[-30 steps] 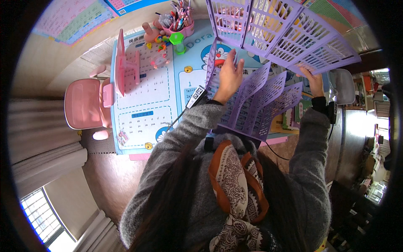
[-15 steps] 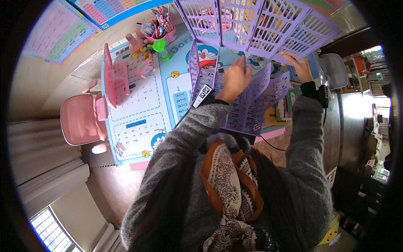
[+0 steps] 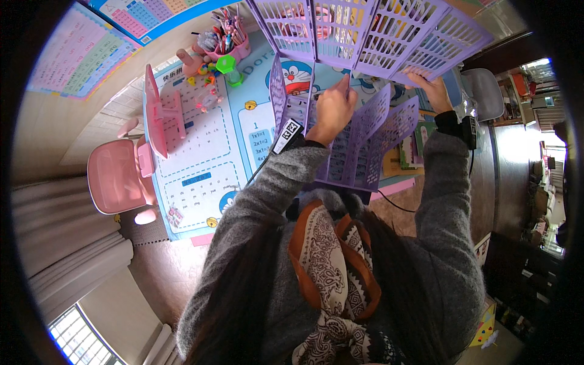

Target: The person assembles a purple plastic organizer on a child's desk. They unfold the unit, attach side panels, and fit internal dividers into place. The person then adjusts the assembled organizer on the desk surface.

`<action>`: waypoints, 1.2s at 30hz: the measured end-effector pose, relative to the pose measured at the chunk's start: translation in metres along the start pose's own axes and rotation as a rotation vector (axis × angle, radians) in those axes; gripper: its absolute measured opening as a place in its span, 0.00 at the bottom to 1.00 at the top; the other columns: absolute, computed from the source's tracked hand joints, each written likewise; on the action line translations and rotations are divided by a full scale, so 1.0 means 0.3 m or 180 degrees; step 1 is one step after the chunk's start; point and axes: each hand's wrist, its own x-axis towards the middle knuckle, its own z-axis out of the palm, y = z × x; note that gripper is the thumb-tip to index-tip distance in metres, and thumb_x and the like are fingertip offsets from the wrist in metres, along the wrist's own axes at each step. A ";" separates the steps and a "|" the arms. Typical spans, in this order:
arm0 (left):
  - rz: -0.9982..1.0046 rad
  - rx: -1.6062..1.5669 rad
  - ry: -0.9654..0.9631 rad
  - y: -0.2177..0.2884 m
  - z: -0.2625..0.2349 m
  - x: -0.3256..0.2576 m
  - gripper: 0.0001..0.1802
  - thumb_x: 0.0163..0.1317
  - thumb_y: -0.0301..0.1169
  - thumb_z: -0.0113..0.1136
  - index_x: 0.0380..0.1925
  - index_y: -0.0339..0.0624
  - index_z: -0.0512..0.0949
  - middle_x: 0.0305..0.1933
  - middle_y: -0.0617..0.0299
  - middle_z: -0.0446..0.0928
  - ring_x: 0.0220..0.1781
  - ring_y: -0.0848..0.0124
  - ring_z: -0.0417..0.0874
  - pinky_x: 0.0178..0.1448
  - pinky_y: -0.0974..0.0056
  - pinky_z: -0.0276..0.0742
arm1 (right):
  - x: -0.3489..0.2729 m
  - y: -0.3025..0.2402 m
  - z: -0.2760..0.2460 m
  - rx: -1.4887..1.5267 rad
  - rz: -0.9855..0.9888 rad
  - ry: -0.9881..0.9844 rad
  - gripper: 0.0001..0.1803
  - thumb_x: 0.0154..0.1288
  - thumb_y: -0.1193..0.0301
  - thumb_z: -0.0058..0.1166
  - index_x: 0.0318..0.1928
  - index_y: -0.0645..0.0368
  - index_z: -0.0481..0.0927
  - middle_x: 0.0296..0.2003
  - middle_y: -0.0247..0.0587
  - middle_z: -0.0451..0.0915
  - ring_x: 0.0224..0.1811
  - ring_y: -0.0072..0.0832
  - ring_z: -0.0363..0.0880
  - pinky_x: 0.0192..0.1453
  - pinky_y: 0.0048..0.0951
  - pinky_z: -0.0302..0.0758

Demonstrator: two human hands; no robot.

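A purple plastic file rack with slotted dividers stands on the desk in front of me. Its tall slotted panel rises at the far side. My right hand grips the lower right edge of that panel, with some fingers hidden behind it. Between the dividers, my left hand is closed, fingers curled near the bottom of the panel. What it holds, if anything, is hidden. A thin divider stands just left of this hand, and slotted dividers lean to its right.
On the desk's printed blue mat stand a pink book stand, a green hourglass and a pink pen holder. A pink chair is at the left, a grey chair at the right. Papers lie beside the rack.
My left hand has shifted slightly left and stays closed among the dividers. My right hand keeps its hold on the panel edge. The view has shifted slightly.
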 end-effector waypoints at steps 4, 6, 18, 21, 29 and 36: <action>-0.0030 -0.0054 -0.0033 -0.006 -0.007 0.002 0.19 0.59 0.32 0.49 0.51 0.41 0.73 0.33 0.40 0.76 0.34 0.45 0.78 0.37 0.51 0.74 | -0.007 0.011 0.016 -0.0040 0.0086 0.0007 0.08 0.65 0.72 0.52 0.36 0.65 0.79 0.39 0.42 0.79 0.37 0.25 0.79 0.34 0.25 0.81; 0.0037 -0.0117 -0.0011 -0.005 -0.011 0.003 0.19 0.59 0.32 0.49 0.51 0.41 0.73 0.33 0.40 0.76 0.34 0.45 0.78 0.37 0.51 0.74 | -0.011 0.015 0.025 0.0029 0.0168 0.0070 0.08 0.65 0.71 0.52 0.36 0.65 0.79 0.39 0.41 0.79 0.37 0.25 0.79 0.35 0.25 0.81; 0.1290 0.0752 0.0614 0.141 -0.014 -0.025 0.17 0.52 0.38 0.63 0.37 0.41 0.72 0.30 0.58 0.73 0.34 0.58 0.77 0.39 0.60 0.74 | -0.033 0.030 0.018 0.0060 0.0143 0.0013 0.08 0.66 0.72 0.51 0.40 0.64 0.79 0.36 0.36 0.79 0.34 0.21 0.77 0.35 0.24 0.76; 0.1111 0.0666 0.0154 0.205 0.033 -0.026 0.24 0.52 0.48 0.63 0.37 0.39 0.72 0.23 0.56 0.76 0.28 0.60 0.79 0.29 0.59 0.74 | -0.037 0.039 0.006 0.0015 0.0039 -0.0060 0.09 0.66 0.71 0.51 0.39 0.64 0.79 0.35 0.35 0.79 0.33 0.20 0.75 0.37 0.25 0.75; 0.1174 0.1633 -0.0726 0.222 0.119 -0.014 0.23 0.58 0.49 0.55 0.14 0.43 0.77 0.13 0.57 0.74 0.16 0.62 0.79 0.19 0.57 0.72 | -0.034 0.031 0.007 0.0022 -0.0039 -0.0047 0.08 0.66 0.72 0.51 0.36 0.64 0.78 0.34 0.35 0.78 0.33 0.22 0.75 0.38 0.26 0.73; 0.1168 0.1125 -0.0549 0.132 0.129 -0.002 0.16 0.57 0.35 0.52 0.14 0.40 0.76 0.14 0.51 0.74 0.16 0.55 0.77 0.19 0.54 0.71 | -0.015 0.032 0.005 -0.0342 -0.0259 -0.0123 0.10 0.67 0.68 0.51 0.41 0.60 0.80 0.38 0.36 0.79 0.39 0.25 0.77 0.43 0.30 0.77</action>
